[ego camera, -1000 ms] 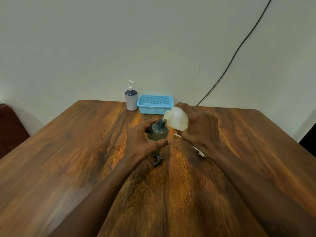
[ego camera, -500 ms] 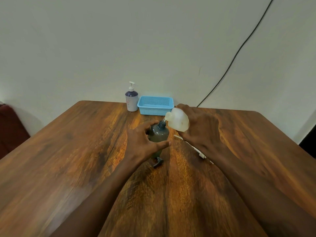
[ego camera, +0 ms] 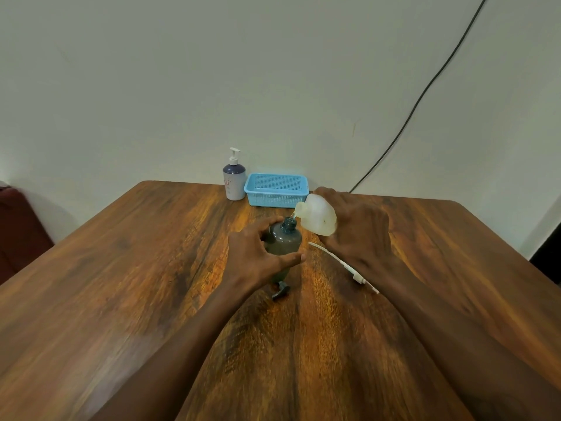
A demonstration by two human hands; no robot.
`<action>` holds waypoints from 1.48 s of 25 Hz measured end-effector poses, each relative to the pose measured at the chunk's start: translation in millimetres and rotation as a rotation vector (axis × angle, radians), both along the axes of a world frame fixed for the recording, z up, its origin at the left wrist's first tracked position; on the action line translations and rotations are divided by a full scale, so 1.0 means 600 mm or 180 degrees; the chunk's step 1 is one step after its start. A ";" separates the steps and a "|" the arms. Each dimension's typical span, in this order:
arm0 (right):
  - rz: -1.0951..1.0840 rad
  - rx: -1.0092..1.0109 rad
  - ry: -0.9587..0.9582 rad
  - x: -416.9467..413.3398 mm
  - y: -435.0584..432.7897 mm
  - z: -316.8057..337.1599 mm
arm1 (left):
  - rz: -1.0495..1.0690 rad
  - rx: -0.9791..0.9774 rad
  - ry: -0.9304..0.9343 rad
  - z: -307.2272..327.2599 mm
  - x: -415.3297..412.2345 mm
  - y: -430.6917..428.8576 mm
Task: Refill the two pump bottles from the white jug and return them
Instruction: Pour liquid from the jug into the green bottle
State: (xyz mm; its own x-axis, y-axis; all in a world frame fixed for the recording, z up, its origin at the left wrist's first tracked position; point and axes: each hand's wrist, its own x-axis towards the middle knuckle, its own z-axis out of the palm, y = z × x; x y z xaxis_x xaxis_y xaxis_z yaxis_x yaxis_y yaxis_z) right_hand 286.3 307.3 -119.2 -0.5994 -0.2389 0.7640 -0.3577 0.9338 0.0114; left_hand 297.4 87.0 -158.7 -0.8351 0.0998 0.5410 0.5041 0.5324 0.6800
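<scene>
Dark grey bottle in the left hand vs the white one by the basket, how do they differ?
The dark grey translucent bottle has its pump off and neck open; the white bottle with the navy shoulder has its white pump on. The grey one stands mid-table, gripped by the left hand; the white one stands untouched beside the blue basket. Both are upright.

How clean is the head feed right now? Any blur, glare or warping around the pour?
Head view: sharp around the white jug and dark bottle; forearms at the bottom edge look smeared; wide-angle warp splays the table edges outward; a soft sheen lies on the wood at lower left, no hard glare; lighting even, shadows faint.
</scene>
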 end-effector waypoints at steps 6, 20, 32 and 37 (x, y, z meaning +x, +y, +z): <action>-0.0046 0.0069 0.0019 -0.003 0.002 0.002 | -0.0008 0.0072 -0.0025 -0.002 -0.001 0.002; -0.0066 0.0084 0.0035 -0.004 -0.001 0.001 | 0.0036 0.0049 -0.0002 -0.002 -0.002 0.001; -0.0079 0.0062 0.0042 0.002 -0.006 0.006 | 0.0044 0.0059 -0.0006 -0.001 0.004 -0.002; -0.0112 0.0069 0.0123 0.004 -0.008 0.008 | 0.0046 0.0061 -0.0020 0.000 0.005 -0.001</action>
